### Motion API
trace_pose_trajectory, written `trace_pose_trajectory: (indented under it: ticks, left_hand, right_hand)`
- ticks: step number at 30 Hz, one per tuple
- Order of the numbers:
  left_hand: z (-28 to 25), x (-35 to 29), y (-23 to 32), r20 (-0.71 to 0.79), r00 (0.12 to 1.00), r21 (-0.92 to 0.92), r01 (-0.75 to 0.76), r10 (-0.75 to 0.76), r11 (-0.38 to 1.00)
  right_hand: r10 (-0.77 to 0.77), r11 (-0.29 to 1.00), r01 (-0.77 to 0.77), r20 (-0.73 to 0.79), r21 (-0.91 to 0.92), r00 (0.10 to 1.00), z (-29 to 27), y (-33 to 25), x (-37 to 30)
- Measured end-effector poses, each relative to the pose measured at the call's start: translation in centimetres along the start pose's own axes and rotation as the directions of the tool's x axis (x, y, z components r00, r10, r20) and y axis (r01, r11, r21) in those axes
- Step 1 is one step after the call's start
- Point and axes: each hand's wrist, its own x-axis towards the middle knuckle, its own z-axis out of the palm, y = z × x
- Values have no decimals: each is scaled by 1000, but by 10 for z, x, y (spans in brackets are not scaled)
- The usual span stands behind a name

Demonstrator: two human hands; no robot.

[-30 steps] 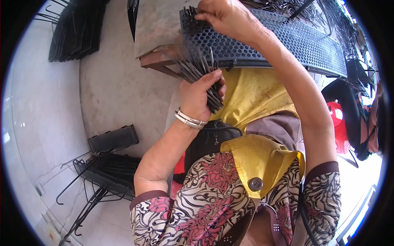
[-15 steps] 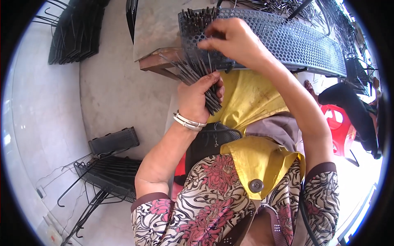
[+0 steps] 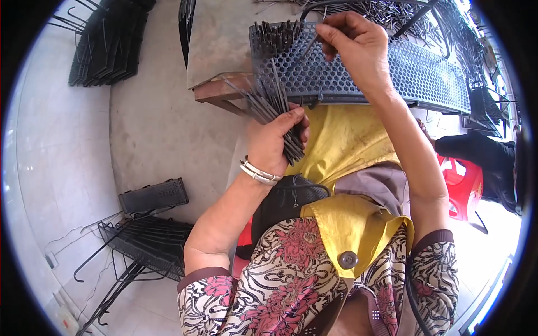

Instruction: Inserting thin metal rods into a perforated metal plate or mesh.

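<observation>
My left hand (image 3: 277, 137) is wrapped round a bundle of thin dark metal rods (image 3: 262, 105), which fan out above the fist and poke out below it. Thumb and fingers of my right hand (image 3: 356, 47) pinch a single dark rod (image 3: 304, 52), slanting down to the left over a grey perforated metal panel (image 3: 414, 70). The rod's lower end is too small to place against the holes. At the panel's left end a cluster of rods (image 3: 276, 38) stands upright in the holes.
The panel lies along the edge of a worn table (image 3: 221, 50). Loose rods (image 3: 392, 17) are heaped behind it. Black racks (image 3: 106, 45) hang at far left; more black racks (image 3: 148, 238) stand lower left. A red stool (image 3: 462, 187) and another person's dark-clothed leg (image 3: 476, 151) are at right.
My right hand has moved right, away from the upright cluster, and now shows a rod in its pinch. The left hand keeps its bundle nearly in place.
</observation>
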Motion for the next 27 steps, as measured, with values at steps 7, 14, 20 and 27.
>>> trace_pose_trajectory:
  ticks: [7,14,20,27]
  left_hand:
    - [3,-1,1,-48,998,36,-28,29,999]
    - [3,-1,0,-105,993,41,-47,51,998]
    - [6,-2,-2,-86,994,80,-56,63,995]
    - [10,-7,-1,-74,996,89,-42,48,995]
  right_hand:
    - [-184,973,176,-39,-146,982,13,16,10]
    - [-515,593,682,449,-428,730,20,15,17]
    - [-422,406,706,566,-581,708,23,22,26]
    - [36,926,121,402,-359,915,18,-4,-2]
